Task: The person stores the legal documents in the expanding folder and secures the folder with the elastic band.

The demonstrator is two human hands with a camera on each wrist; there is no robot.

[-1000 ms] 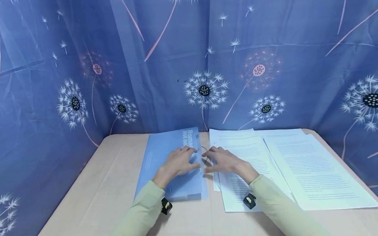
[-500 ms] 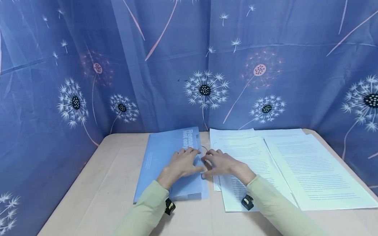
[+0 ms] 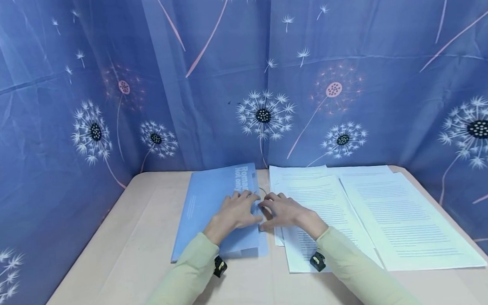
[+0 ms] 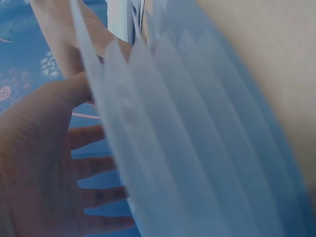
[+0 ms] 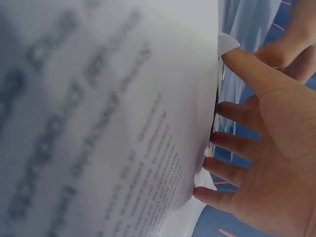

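A blue expanding file folder (image 3: 202,199) with white lettering lies flat on the table. My left hand (image 3: 236,212) lies over its right part, fingers reaching toward the right edge. In the left wrist view the folder's pleats (image 4: 187,128) fan out, and the left thumb is right at the cover's edge. My right hand (image 3: 288,211) stands at the folder's right edge, facing the left hand, its thumb apart from its spread fingers. A thin dark cord (image 3: 264,190) curves out between the two hands. The fingertips are partly hidden in the head view.
Printed sheets (image 3: 313,195) lie in overlapping piles to the right, partly under the right forearm. Another pile (image 3: 412,221) reaches toward the table's right edge. A blue dandelion-patterned curtain (image 3: 211,103) rises behind the table (image 3: 124,253).
Both hands have drawn slightly closer together at the folder's right edge: the left moved right, the right moved a little left. The folder and sheets have stayed in place.
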